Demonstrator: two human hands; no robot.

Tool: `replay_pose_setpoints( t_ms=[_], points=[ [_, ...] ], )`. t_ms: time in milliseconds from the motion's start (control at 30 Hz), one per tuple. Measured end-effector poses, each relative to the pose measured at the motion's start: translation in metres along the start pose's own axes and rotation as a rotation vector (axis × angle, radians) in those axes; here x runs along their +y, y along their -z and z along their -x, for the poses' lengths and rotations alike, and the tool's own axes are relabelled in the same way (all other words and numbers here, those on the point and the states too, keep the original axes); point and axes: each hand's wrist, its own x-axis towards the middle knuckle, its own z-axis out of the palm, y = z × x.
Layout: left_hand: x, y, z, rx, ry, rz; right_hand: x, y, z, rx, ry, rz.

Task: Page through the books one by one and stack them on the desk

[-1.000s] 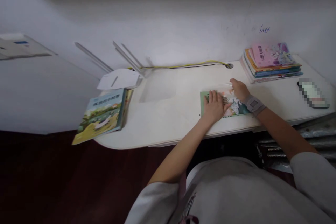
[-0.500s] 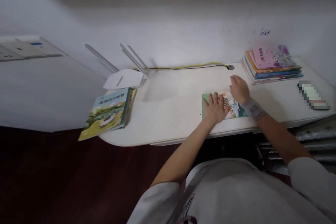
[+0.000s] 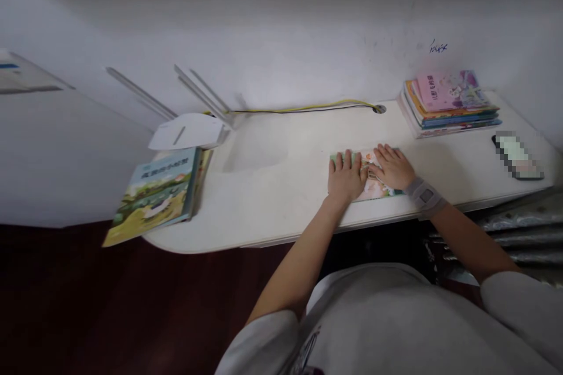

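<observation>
A picture book (image 3: 372,188) with a green and pink illustrated cover lies flat near the front edge of the white desk (image 3: 264,199). My left hand (image 3: 346,179) rests on its left part, palm down with the fingers stretched. On the right part lies my right hand (image 3: 393,169), also flat, its fingers pointing up and to the left. A grey band (image 3: 426,194) circles my right wrist. Both hands cover much of the cover picture, and neither grips anything.
At the back right stands a stack of picture books (image 3: 453,105), with a phone (image 3: 519,155) in front of it. On the left, more books (image 3: 153,193) overhang the desk edge beside a white router (image 3: 187,132) with antennas. Cables (image 3: 299,109) run along the wall to a desk hole.
My right hand has come down from above the book's far edge onto its cover, fingers now spread. My left hand stays on the book. The view has shifted slightly to the right.
</observation>
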Motion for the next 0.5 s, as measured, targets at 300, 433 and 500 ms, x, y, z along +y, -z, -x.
replay_pose_setpoints(
  t_ms=[300,433,500],
  points=[
    [0.005,0.016,-0.004,0.046,0.030,-0.078,-0.004,0.020,-0.001,0.029,-0.086,0.006],
    [0.015,0.011,-0.010,-0.085,-0.114,-0.034,-0.034,0.015,-0.013,0.005,0.008,-0.184],
    [0.016,0.006,-0.012,-0.131,-0.126,-0.015,-0.039,0.009,-0.013,-0.016,0.052,-0.223]
  ],
)
